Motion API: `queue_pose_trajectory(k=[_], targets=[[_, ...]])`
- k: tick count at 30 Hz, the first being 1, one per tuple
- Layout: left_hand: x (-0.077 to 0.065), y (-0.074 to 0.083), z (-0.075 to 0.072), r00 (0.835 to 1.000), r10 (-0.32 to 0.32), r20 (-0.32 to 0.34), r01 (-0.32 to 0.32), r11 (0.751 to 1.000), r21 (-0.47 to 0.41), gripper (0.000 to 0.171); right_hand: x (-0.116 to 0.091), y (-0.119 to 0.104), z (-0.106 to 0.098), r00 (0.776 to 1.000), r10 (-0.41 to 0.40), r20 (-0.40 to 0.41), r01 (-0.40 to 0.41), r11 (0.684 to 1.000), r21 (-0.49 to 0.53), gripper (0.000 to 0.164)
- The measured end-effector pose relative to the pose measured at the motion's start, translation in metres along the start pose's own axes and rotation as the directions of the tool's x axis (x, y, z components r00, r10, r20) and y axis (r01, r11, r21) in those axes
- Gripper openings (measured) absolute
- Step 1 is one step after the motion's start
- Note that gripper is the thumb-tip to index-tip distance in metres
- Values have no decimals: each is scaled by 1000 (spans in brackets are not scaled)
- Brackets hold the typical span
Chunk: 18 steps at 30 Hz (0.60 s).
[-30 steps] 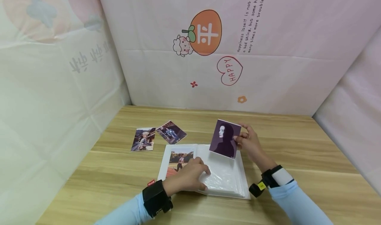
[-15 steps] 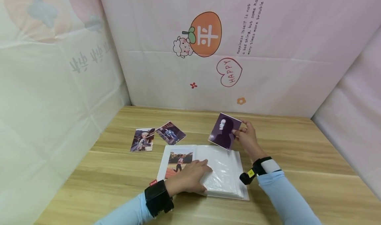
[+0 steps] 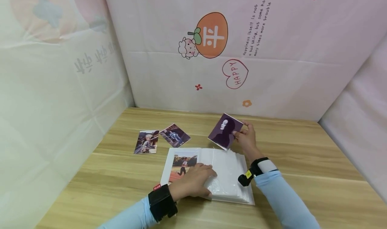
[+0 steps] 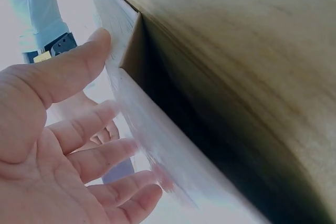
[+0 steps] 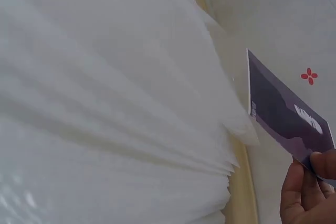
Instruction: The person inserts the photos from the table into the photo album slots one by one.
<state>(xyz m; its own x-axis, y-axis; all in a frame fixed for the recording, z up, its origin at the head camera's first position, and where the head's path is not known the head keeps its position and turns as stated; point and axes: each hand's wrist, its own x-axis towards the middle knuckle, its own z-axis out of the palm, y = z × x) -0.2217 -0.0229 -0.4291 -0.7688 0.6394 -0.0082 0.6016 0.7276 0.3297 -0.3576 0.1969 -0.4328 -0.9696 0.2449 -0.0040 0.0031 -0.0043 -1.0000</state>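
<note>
My right hand (image 3: 246, 138) pinches the right edge of a purple photo (image 3: 224, 131) of a person in a dark hood. The photo is tilted, its lower corner right at the far edge of the open photo album (image 3: 228, 175). In the right wrist view, thumb and fingers grip the photo (image 5: 283, 111) beside the album's clear sleeves (image 5: 131, 77). My left hand (image 3: 195, 180) rests across the album's middle, fingers relaxed on the right page. The left wrist view shows its fingers (image 4: 105, 158) spread along the sleeves' near edge. A photo of a runner (image 3: 182, 166) fills the left page, partly hidden.
Two loose photos, one of a person in a pale hat (image 3: 146, 142) and one with a blue figure (image 3: 175, 135), lie on the wooden table (image 3: 105, 175) left of and behind the album. A printed white cloth (image 3: 169, 77) hangs behind the table.
My right hand has carried the purple photo slightly left and away from me, from over the right page to the album's far edge, turning it more slanted. The left hand stays on the album.
</note>
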Motion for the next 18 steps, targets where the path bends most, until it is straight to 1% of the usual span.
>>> queue_pose_trajectory(k=[4,6,12,18], targets=[[0,-1,1,1000,14,-14,-14,1000,17,56,1,2,6,999,24,-27,-23,998,56,62],[0,-2,1,1000,22,-20,-22,999,23,55,1,3,8,999,28,-25,-26,998,60,60],[1,-3,1,999,39,-27,-38,999,29,54,1,4,10,1000,8,13,-8,1000,7,54],[1,-3,1,999,33,-22,-32,999,24,54,2,7,6,1000,-8,27,9,999,-43,54]])
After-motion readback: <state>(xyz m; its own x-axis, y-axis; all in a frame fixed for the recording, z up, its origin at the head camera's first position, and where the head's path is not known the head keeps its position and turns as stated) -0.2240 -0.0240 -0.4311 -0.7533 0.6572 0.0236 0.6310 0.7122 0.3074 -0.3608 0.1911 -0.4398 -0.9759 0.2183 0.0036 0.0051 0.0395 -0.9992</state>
